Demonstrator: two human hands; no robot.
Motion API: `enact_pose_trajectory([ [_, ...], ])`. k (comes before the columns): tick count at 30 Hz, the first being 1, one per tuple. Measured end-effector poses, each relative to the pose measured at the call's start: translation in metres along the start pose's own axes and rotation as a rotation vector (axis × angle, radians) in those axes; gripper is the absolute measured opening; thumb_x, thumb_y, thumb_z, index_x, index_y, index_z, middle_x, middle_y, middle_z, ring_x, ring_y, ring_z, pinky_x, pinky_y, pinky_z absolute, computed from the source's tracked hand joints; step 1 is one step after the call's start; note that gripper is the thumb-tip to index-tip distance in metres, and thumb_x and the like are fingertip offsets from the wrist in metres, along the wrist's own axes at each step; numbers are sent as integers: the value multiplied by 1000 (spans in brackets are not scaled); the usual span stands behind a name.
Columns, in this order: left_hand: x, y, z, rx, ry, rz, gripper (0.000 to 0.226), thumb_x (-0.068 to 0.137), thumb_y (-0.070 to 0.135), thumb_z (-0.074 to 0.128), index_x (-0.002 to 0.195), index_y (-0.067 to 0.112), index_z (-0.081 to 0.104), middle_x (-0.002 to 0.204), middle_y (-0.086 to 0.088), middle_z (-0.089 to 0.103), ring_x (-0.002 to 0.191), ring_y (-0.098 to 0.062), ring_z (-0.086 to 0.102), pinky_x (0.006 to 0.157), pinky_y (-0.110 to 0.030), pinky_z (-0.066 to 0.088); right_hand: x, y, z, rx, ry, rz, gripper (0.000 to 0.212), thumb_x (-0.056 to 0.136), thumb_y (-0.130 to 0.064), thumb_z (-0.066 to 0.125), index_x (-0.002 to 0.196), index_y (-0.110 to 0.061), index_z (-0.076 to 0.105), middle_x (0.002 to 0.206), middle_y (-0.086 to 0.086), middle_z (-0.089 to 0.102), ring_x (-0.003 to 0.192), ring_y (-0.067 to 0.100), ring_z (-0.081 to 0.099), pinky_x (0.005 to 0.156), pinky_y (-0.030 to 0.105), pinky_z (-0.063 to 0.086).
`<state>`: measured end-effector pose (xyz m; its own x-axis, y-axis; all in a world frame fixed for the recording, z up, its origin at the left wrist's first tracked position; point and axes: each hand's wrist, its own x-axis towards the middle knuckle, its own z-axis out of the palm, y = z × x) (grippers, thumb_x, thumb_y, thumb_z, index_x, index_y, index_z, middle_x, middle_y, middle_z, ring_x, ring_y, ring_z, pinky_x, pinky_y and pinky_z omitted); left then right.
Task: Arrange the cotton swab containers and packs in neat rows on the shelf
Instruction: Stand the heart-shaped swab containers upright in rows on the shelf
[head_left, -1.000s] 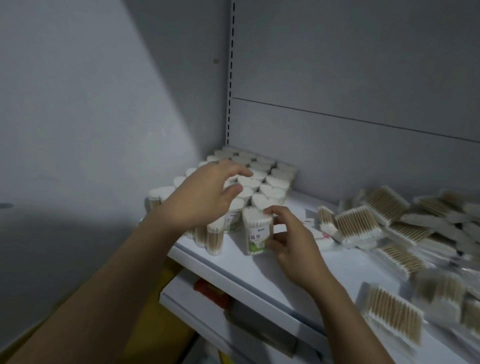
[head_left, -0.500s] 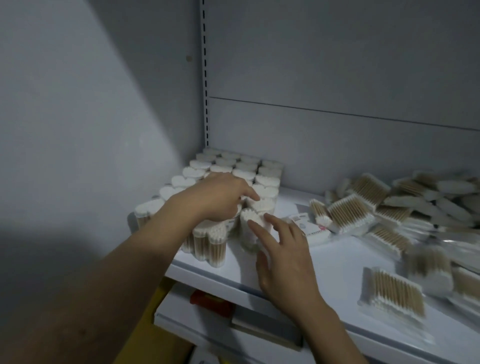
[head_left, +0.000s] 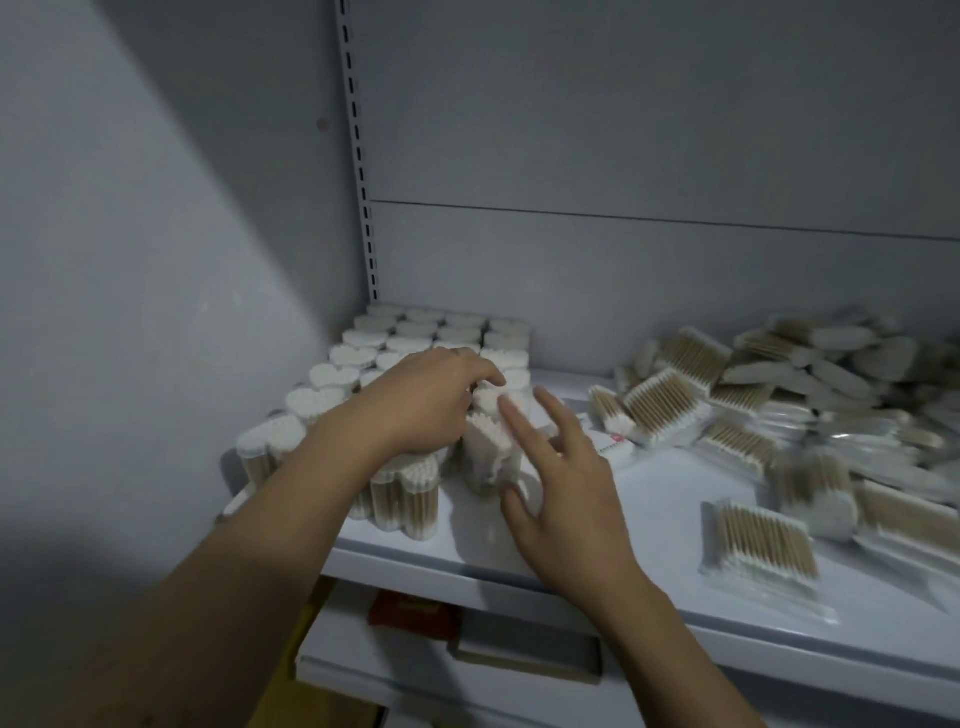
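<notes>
Left hand (head_left: 415, 402) draped over the upright swab containers (head_left: 441, 332), right hand (head_left: 566, 488) straight-fingered against the front container (head_left: 485, 447). Loose packs (head_left: 779, 400) are heaped further right on the shelf (head_left: 660, 525).

White shelf (head_left: 649, 525) – white-capped tan swab containers (head_left: 410, 338)

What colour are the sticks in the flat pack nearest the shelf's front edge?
The flat pack holds light tan sticks; head view.

Nothing on view could be read: no brand, number or sign came out clearly. A flat white pack (head_left: 612, 445) lying near the middle of the shelf (head_left: 660, 519) bore a small red mark and faint lines of print, too blurred to make out. A reddish box (head_left: 410, 616) under the shelf showed pale marks, equally illegible.
</notes>
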<state>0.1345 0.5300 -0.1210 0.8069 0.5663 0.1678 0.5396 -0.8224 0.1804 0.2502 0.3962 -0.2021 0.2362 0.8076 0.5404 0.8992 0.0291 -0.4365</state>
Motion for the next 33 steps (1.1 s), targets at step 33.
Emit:
enact_pose_trajectory([
  [33,143,362,114,-71,38,206,47,92,40,54,136,28,45,135,1,54,123,-24,48,98,-41,36,-75,253,-277,-419,10,469,45,85,-28,61,129,-32,53,127,-3,56,118,24,48,97,38,33],
])
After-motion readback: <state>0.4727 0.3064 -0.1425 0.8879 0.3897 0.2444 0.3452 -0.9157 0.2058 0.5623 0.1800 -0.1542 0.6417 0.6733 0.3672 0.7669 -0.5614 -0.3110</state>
